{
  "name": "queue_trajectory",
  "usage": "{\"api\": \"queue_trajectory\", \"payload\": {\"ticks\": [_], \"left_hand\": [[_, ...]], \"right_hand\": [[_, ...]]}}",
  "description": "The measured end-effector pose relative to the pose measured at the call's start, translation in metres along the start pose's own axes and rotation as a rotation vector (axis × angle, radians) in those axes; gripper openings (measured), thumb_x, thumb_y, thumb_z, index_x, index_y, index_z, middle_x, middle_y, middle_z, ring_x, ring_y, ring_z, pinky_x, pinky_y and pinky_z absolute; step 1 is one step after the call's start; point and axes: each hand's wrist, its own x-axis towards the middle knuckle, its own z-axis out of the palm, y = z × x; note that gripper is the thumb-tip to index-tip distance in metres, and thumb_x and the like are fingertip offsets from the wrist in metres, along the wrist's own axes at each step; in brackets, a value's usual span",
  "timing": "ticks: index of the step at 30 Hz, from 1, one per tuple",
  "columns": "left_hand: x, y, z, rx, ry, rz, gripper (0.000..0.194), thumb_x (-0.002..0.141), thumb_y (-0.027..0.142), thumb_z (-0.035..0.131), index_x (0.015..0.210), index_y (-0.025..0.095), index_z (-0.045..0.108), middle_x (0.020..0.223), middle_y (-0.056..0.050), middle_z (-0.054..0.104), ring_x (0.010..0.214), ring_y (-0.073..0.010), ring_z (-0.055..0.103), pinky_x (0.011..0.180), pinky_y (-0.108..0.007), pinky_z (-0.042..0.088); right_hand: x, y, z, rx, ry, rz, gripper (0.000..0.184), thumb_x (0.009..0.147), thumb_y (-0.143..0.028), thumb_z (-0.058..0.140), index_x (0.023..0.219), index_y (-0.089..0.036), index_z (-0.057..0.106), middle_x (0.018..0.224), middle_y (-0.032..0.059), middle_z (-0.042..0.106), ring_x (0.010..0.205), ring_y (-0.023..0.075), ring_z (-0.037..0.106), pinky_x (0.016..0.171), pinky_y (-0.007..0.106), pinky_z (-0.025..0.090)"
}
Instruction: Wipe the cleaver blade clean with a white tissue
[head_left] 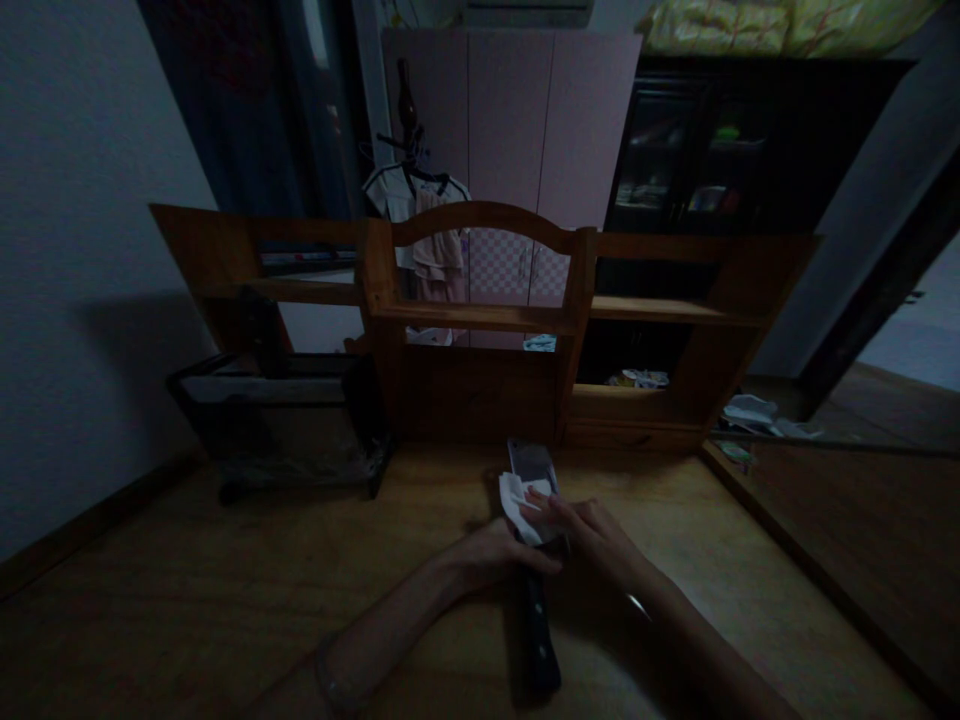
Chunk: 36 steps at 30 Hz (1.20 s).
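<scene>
A cleaver with a broad metal blade (531,459) and a black riveted handle (541,640) is held over the wooden table, its handle pointing toward me. My left hand (499,552) is closed around the cleaver near where blade and handle meet, thumb across the top. White tissue (516,505) lies against the blade. My right hand (574,520) presses the tissue on the flat of the blade with its fingers. The fingers of my left hand under the cleaver are hidden.
A wooden shelf unit (480,318) stands along the table's far edge. On the left sits a dark-framed box-like appliance (277,425). The table (225,590) ends at a raised wooden edge (787,540) on the right. The room is dim.
</scene>
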Motion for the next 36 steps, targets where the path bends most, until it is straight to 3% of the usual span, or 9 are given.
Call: {"api": "queue_trajectory", "payload": {"ticks": [5, 8, 12, 15, 17, 23, 26, 30, 36], "left_hand": [[-0.002, 0.006, 0.002, -0.034, -0.029, 0.023, 0.062, 0.057, 0.006, 0.081, 0.115, 0.017, 0.063, 0.104, -0.007, 0.065, 0.101, -0.0210, 0.059, 0.095, -0.032, 0.039], [-0.001, 0.004, -0.002, -0.018, 0.013, 0.001, 0.067, 0.056, 0.006, 0.083, 0.117, 0.017, 0.060, 0.107, -0.007, 0.064, 0.102, -0.0208, 0.059, 0.092, -0.032, 0.040], [-0.003, 0.004, -0.001, -0.008, 0.003, -0.030, 0.065, 0.061, 0.009, 0.081, 0.121, 0.019, 0.058, 0.110, -0.006, 0.064, 0.106, -0.0205, 0.058, 0.094, -0.031, 0.040], [-0.005, 0.007, 0.002, -0.007, -0.057, -0.019, 0.074, 0.062, 0.008, 0.080, 0.129, 0.021, 0.053, 0.112, -0.006, 0.065, 0.111, -0.0225, 0.057, 0.098, -0.033, 0.039], [-0.005, 0.009, 0.005, 0.008, -0.075, -0.017, 0.080, 0.060, 0.007, 0.081, 0.133, 0.022, 0.050, 0.115, -0.006, 0.064, 0.114, -0.0240, 0.057, 0.099, -0.035, 0.039], [-0.007, 0.014, 0.008, 0.074, -0.073, -0.022, 0.078, 0.059, 0.008, 0.081, 0.130, 0.022, 0.052, 0.117, -0.007, 0.064, 0.116, -0.0240, 0.056, 0.097, -0.035, 0.041], [-0.007, 0.014, 0.008, 0.067, -0.053, -0.014, 0.078, 0.058, 0.007, 0.082, 0.129, 0.021, 0.053, 0.118, -0.008, 0.063, 0.116, -0.0238, 0.056, 0.096, -0.034, 0.041], [-0.007, 0.013, 0.008, 0.038, -0.061, -0.022, 0.072, 0.060, 0.006, 0.080, 0.126, 0.019, 0.055, 0.113, -0.008, 0.065, 0.110, -0.0228, 0.059, 0.097, -0.035, 0.041], [-0.005, 0.012, 0.005, 0.032, -0.065, -0.038, 0.072, 0.061, 0.007, 0.079, 0.127, 0.019, 0.054, 0.111, -0.008, 0.065, 0.113, -0.0261, 0.057, 0.101, -0.041, 0.038]], "right_hand": [[0.002, 0.015, -0.007, -0.144, 0.139, 0.048, 0.061, 0.096, -0.058, 0.028, 0.110, -0.017, 0.071, 0.104, 0.0103, 0.074, 0.106, 0.0309, 0.065, 0.093, 0.042, 0.048], [0.005, 0.025, -0.005, -0.295, 0.188, -0.008, 0.056, 0.098, -0.053, 0.026, 0.123, -0.019, 0.063, 0.119, 0.0114, 0.068, 0.117, 0.0293, 0.059, 0.098, 0.043, 0.046], [0.009, 0.037, 0.004, -0.520, 0.201, -0.055, 0.060, 0.097, -0.052, 0.033, 0.148, -0.021, 0.030, 0.155, 0.0112, 0.027, 0.144, 0.0273, 0.019, 0.115, 0.049, 0.024], [0.009, 0.036, 0.011, -0.612, 0.166, -0.084, 0.068, 0.097, -0.052, 0.033, 0.152, -0.025, 0.005, 0.160, 0.0057, -0.001, 0.146, 0.0258, -0.003, 0.118, 0.052, 0.012], [0.008, 0.031, 0.013, -0.652, 0.160, -0.127, 0.067, 0.098, -0.051, 0.033, 0.152, -0.028, 0.002, 0.160, 0.0024, -0.008, 0.146, 0.0260, -0.009, 0.118, 0.053, 0.006], [0.006, 0.011, 0.012, -0.679, 0.171, -0.240, 0.063, 0.096, -0.050, 0.038, 0.151, -0.030, 0.016, 0.160, -0.0006, -0.006, 0.146, 0.0282, -0.006, 0.118, 0.054, 0.004], [0.006, 0.009, 0.011, -0.656, 0.138, -0.258, 0.059, 0.097, -0.048, 0.038, 0.150, -0.030, 0.020, 0.160, -0.0002, 0.005, 0.147, 0.0258, 0.003, 0.119, 0.052, 0.007], [0.008, 0.017, 0.009, -0.631, 0.062, -0.198, 0.058, 0.099, -0.047, 0.034, 0.151, -0.031, 0.014, 0.159, 0.0014, 0.015, 0.146, 0.0219, 0.015, 0.118, 0.047, 0.020], [0.009, 0.033, 0.005, -0.674, 0.095, -0.111, 0.057, 0.098, -0.049, 0.034, 0.150, -0.034, 0.018, 0.159, 0.0030, 0.010, 0.146, 0.0290, 0.008, 0.115, 0.055, 0.021]]}}
